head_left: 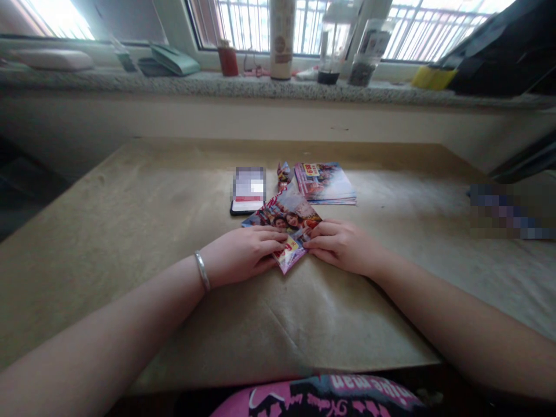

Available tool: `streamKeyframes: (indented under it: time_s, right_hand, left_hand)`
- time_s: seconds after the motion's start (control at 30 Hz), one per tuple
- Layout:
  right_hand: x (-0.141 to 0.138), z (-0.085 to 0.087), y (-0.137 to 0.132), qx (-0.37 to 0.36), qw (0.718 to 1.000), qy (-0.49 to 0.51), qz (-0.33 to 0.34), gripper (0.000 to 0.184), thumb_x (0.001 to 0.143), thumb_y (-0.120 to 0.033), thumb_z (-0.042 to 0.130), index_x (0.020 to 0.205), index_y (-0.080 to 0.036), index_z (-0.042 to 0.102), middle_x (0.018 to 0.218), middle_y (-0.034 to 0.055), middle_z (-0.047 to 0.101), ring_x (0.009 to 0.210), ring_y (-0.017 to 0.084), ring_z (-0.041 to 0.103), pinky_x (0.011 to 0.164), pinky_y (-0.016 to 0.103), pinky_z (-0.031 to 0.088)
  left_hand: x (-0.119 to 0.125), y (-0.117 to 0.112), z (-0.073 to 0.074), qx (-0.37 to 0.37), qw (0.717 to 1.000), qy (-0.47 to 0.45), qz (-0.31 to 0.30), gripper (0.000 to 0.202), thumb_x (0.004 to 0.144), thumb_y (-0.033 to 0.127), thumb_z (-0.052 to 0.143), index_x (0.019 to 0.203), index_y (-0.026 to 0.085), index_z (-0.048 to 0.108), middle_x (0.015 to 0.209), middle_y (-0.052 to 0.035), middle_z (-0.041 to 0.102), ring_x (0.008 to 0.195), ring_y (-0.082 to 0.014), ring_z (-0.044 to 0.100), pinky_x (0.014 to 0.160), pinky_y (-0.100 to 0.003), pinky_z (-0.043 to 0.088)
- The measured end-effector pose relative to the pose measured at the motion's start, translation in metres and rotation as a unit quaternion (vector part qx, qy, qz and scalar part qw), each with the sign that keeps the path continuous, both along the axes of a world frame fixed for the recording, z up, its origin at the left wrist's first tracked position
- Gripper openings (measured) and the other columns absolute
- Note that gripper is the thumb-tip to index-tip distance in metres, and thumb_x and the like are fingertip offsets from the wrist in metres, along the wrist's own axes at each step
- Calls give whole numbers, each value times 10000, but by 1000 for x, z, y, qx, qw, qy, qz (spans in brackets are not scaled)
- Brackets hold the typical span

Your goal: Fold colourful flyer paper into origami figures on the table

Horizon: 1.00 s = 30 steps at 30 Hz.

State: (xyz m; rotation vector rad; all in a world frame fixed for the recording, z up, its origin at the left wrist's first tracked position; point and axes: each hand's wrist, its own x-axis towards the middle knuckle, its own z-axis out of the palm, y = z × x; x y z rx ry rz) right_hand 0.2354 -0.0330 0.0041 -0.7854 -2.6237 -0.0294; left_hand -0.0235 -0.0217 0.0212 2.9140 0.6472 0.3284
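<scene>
A colourful printed paper sheet [290, 223], partly folded into a pointed shape, lies on the brown paper-covered table [130, 231]. My left hand [241, 253], with a silver bangle on the wrist, lies on its left edge with the fingers together, pressing it flat. My right hand [341, 244] presses the sheet's right edge with its fingertips. Behind the sheet lie a stack of similar printed sheets [325, 182] and a small folded paper piece [284, 172].
A phone [247, 191] lies just left of the folded sheet. The windowsill [260, 87] at the back carries a red cup [228, 59], a tall bottle [282, 37], jars and a teal case [174, 59]. A dark object stands at the far right.
</scene>
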Motion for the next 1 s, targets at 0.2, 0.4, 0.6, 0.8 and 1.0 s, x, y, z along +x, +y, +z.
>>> streamKeyframes:
  time_s: [0.2, 0.4, 0.6, 0.8, 1.0]
  right_hand:
    - [-9, 4, -5, -68, 994, 27, -80, 173, 859, -211, 518, 788, -173, 672, 786, 53, 628, 777, 167, 566, 706, 274, 446]
    - [-16, 3, -4, -73, 990, 21, -120, 174, 870, -206, 492, 818, -175, 654, 832, 60, 646, 812, 179, 564, 746, 288, 433]
    - [-13, 1, -3, -76, 989, 22, -126, 170, 874, -222, 502, 872, -175, 665, 858, 64, 658, 821, 184, 571, 738, 289, 436]
    - [-10, 1, -2, -104, 982, 48, -152, 135, 831, -289, 596, 876, -181, 664, 840, 52, 660, 792, 176, 578, 709, 282, 438]
    - [-2, -1, 2, -127, 967, 85, -205, 72, 797, -255, 627, 833, -194, 643, 765, 14, 655, 710, 151, 589, 627, 258, 429]
  left_hand:
    - [-1, -3, 10, -41, 997, 28, 58, 207, 871, 333, 545, 941, 167, 647, 1104, -82, 663, 1041, -210, 614, 919, -352, 503]
    - [10, -11, 9, -83, 989, -33, 119, 252, 905, 387, 492, 944, 212, 668, 975, -25, 676, 915, -174, 607, 837, -309, 473]
    - [19, -12, 4, -120, 968, -78, 207, 297, 902, 346, 456, 760, 166, 646, 742, -16, 634, 711, -138, 562, 657, -248, 413]
    - [21, -8, 4, -143, 953, -53, 263, 309, 866, 351, 471, 631, 162, 538, 620, 9, 545, 573, -117, 467, 535, -239, 305]
    - [18, -2, -1, -126, 945, -82, 290, 179, 829, 308, 530, 733, 160, 561, 786, -29, 585, 739, -162, 535, 660, -272, 411]
